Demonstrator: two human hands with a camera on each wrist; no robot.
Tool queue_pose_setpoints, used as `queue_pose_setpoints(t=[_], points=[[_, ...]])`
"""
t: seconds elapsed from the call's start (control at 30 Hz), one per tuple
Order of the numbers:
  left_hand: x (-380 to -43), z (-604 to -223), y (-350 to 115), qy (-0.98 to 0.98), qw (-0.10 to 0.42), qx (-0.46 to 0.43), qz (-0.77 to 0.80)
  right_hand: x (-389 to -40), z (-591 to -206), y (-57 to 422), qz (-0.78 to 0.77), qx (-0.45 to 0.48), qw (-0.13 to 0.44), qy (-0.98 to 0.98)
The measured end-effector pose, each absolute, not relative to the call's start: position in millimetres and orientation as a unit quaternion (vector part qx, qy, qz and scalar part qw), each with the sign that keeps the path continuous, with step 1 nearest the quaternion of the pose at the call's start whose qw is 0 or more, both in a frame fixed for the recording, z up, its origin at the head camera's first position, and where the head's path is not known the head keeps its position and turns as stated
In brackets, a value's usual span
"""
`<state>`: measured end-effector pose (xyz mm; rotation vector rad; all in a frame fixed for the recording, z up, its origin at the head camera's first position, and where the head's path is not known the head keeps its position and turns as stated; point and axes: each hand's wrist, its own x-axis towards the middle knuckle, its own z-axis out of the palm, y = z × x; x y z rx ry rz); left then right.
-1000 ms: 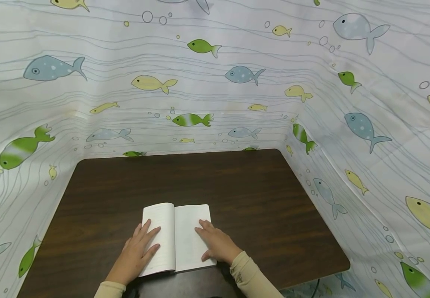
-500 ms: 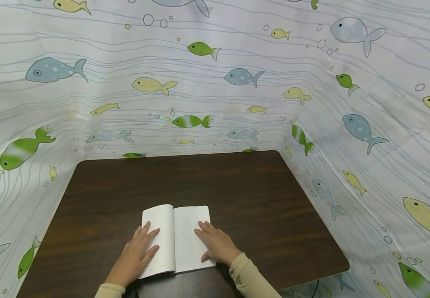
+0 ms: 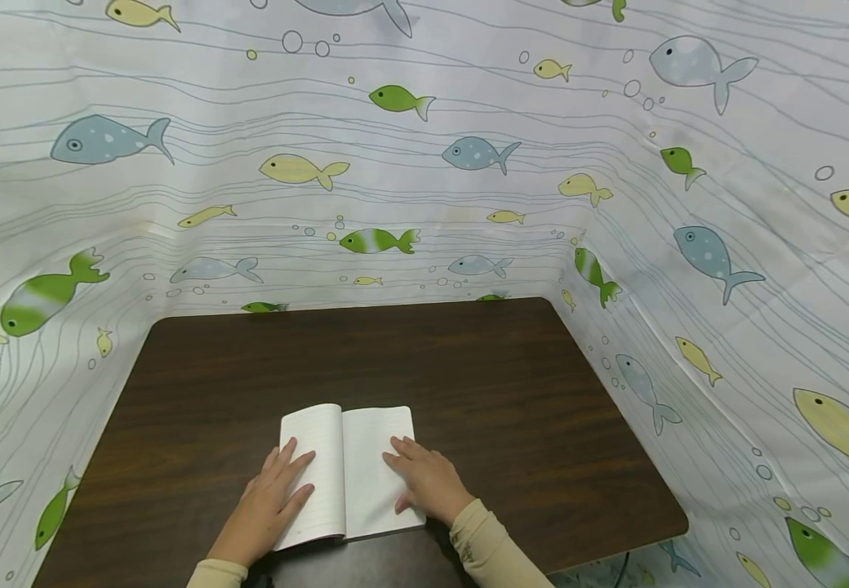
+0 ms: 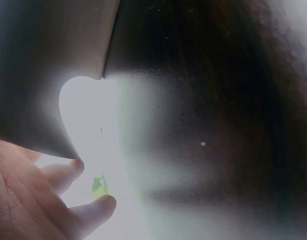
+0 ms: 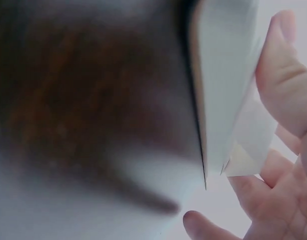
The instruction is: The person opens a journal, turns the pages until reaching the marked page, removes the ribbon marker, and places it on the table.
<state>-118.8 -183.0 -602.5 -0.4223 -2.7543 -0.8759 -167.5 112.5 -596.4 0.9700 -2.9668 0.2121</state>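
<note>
An open notebook lies near the front of the table, its white left page faintly ruled and its right page looking blank. My left hand rests on the outer part of the left page with fingers spread. On the right page lies my right hand, its fingers extended. In the left wrist view, the left hand shows at the notebook's shadowed edge. In the right wrist view, the right hand is beside the page block of the notebook; a dark cover edge shows.
The dark brown wooden table has rounded corners. White fabric printed with fish surrounds it at the back and both sides. A thin dark cable hangs beyond the table's front right edge.
The head view has shifted slightly, so the scene sits a little lower. Both hands keep their places on the notebook, and the pages look the same.
</note>
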Motion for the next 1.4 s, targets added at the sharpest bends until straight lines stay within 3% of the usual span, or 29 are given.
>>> queue_pose_setpoints(t=[0.3, 0.6, 0.87, 1.4], points=[[-118.6, -604.7, -183.5, -0.936, 0.118, -0.146, -0.298, -169.6, -600.9, 111.3, 0.053, 0.321, 0.065, -0.943], [-118.0, -605.3, -183.2, -0.937, 0.113, -0.146, -0.295, -168.6, -592.1, 106.8, 0.068, 0.293, 0.058, -0.952], [-118.3, -605.0, -184.0, -0.936, 0.115, -0.148, -0.298, -167.9, -594.7, 104.0, 0.130, 0.260, 0.096, -0.952], [-119.6, -605.2, -184.5, -0.941, 0.095, -0.138, -0.295, -165.3, -574.1, 98.0, 0.405, 0.212, -0.063, -0.887]])
